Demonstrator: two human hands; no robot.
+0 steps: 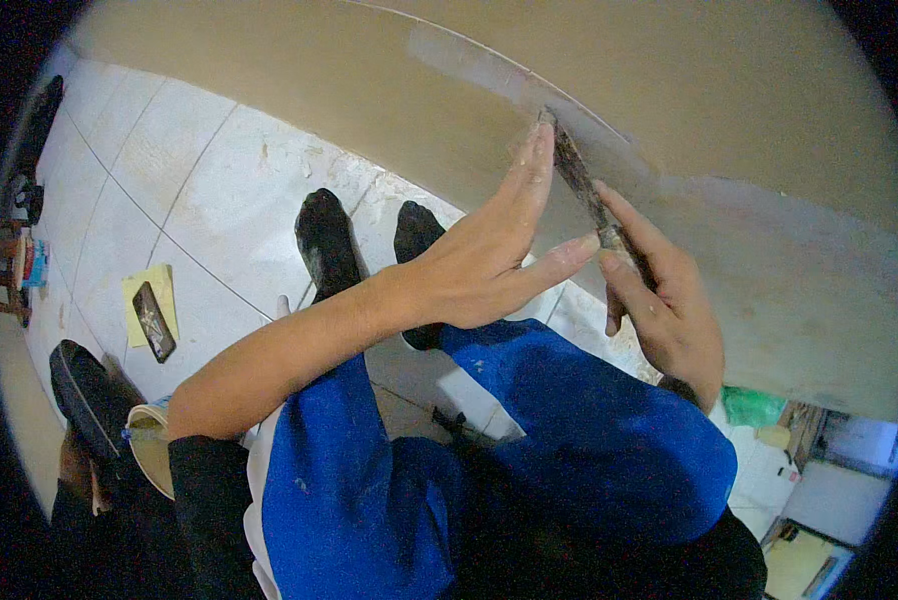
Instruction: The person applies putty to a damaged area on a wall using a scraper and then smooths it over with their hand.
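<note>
Scraper (577, 175), likely light and stiff, we'd hold by its handle (641, 262), where our right hand (681, 310) curls closed; our left hand (484, 250), spread open alongside, grips nothing.

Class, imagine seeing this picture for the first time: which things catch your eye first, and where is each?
The bright blue trousers dominate the lower middle. Above them, right of centre, the right hand grips a stained scraper, the left hand touching its far end, at the beige wall. At left, a dark smartphone lies on a yellow sheet on the white tiled floor.
</note>
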